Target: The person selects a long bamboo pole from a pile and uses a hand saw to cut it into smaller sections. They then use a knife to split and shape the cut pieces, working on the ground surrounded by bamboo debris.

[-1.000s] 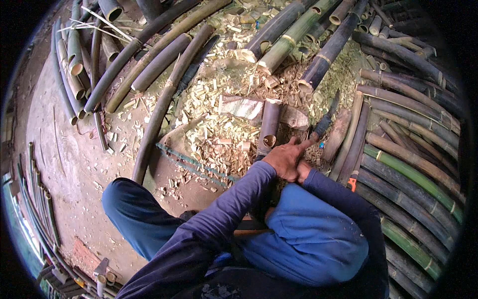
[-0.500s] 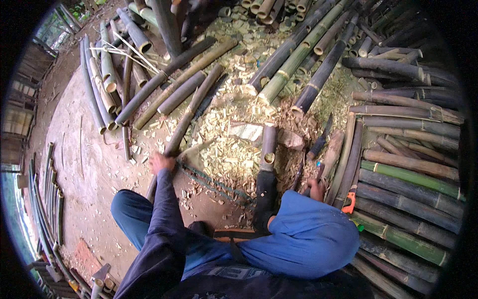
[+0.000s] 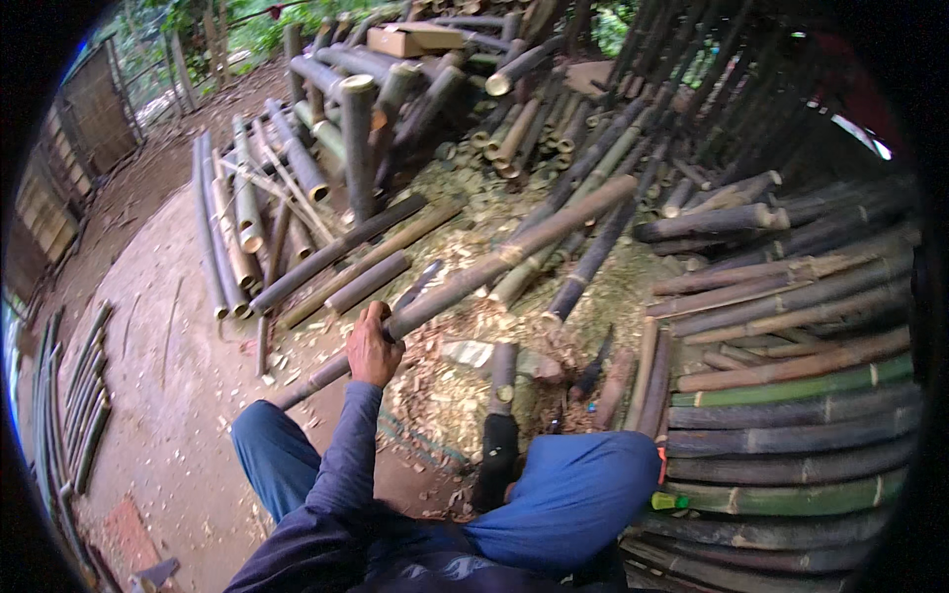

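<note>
While gripped by left hand point(image 3: 373, 348), round bamboo pole point(image 3: 494, 269).

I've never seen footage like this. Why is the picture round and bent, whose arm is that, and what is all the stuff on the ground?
There is no machine here. The picture comes from a wide fisheye camera worn on a person's head, looking down, which is why it is round and straight poles seem to bend near the rim. The person sits with legs in blue trousers at the bottom. The left hand, at the end of a dark blue sleeve, grips a long grey-brown bamboo pole that slants up to the right. The right hand is out of sight. On the bare dirt ground lie pale wood shavings, a short dark bamboo stump between the knees, and many cut bamboo poles, with a stack of brown and green ones on the right.
</note>
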`<state>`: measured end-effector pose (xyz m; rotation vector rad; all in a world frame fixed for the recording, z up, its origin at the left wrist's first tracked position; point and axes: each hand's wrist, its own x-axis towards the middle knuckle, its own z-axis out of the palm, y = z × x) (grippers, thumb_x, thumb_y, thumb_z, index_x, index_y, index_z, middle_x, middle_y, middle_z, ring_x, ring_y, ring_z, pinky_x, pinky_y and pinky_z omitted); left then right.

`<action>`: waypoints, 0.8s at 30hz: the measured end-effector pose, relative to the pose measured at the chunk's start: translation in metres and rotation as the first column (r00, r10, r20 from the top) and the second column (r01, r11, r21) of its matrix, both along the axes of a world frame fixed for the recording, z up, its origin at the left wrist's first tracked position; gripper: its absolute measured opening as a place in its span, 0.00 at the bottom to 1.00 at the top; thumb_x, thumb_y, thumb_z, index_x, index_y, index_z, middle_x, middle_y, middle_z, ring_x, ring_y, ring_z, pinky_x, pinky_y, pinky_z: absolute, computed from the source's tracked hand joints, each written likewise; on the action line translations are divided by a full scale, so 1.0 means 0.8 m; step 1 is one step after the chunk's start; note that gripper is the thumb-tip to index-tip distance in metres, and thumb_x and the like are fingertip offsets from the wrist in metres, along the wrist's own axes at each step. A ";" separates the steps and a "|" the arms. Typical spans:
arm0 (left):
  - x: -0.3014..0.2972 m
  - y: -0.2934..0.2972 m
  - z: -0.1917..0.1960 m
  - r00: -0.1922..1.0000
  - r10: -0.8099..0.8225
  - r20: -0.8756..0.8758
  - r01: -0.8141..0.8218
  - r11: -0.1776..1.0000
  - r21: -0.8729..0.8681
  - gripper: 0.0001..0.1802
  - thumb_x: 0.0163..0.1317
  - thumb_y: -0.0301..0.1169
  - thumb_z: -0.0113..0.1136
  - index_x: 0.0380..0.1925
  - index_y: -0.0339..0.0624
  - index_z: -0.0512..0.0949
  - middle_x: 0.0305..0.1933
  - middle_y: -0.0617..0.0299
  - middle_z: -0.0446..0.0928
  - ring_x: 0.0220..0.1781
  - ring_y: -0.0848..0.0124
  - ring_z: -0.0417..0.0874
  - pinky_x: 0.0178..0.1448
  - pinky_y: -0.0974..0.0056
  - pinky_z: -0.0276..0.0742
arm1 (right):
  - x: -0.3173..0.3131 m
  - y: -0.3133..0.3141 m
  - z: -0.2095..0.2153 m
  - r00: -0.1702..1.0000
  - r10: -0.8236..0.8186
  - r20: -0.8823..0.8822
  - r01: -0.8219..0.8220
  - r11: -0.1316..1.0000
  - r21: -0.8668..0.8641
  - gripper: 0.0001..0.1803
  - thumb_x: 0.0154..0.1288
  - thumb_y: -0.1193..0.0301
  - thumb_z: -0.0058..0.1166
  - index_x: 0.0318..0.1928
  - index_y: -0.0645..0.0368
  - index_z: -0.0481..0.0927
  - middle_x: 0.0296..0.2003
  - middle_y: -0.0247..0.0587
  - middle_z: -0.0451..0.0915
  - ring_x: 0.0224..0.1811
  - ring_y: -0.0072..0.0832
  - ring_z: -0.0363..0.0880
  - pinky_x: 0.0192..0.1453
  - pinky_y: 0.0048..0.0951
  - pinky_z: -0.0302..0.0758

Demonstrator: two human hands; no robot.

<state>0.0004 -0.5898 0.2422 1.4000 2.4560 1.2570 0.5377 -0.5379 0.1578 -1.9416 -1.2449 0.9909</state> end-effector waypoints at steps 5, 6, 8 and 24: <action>0.118 0.032 0.078 0.963 -0.268 0.016 0.262 0.950 0.170 0.33 0.38 0.20 0.74 0.50 0.45 0.74 0.45 0.53 0.73 0.53 0.49 0.75 0.56 0.50 0.69 | -0.001 0.025 0.219 0.954 0.017 -0.300 0.118 0.898 0.424 0.27 0.71 0.50 0.56 0.57 0.59 0.76 0.47 0.41 0.80 0.51 0.37 0.79 0.62 0.44 0.74; 0.136 0.032 0.088 0.964 -0.262 -0.046 0.266 0.947 0.179 0.35 0.38 0.20 0.74 0.51 0.45 0.74 0.46 0.52 0.72 0.54 0.49 0.74 0.57 0.50 0.69 | -0.012 0.022 0.260 0.915 0.103 -0.391 0.128 0.843 0.522 0.28 0.71 0.50 0.56 0.58 0.59 0.77 0.49 0.42 0.81 0.52 0.37 0.79 0.63 0.44 0.74; 0.173 0.027 0.101 0.958 -0.238 -0.163 0.266 0.946 0.186 0.37 0.38 0.21 0.74 0.55 0.46 0.75 0.48 0.52 0.71 0.55 0.50 0.73 0.58 0.50 0.68 | -0.052 0.010 0.329 0.767 0.345 -0.541 0.157 0.717 0.679 0.26 0.73 0.48 0.55 0.57 0.57 0.77 0.52 0.40 0.80 0.53 0.38 0.78 0.63 0.50 0.74; 0.325 -0.034 0.155 0.593 -0.805 0.022 0.733 0.551 0.400 0.28 0.39 0.24 0.70 0.46 0.45 0.77 0.42 0.56 0.73 0.52 0.53 0.76 0.55 0.49 0.73 | 0.006 -0.171 0.536 0.623 0.771 -0.127 -0.006 0.167 0.986 0.32 0.63 0.57 0.58 0.59 0.67 0.66 0.39 0.46 0.66 0.43 0.37 0.67 0.57 0.44 0.65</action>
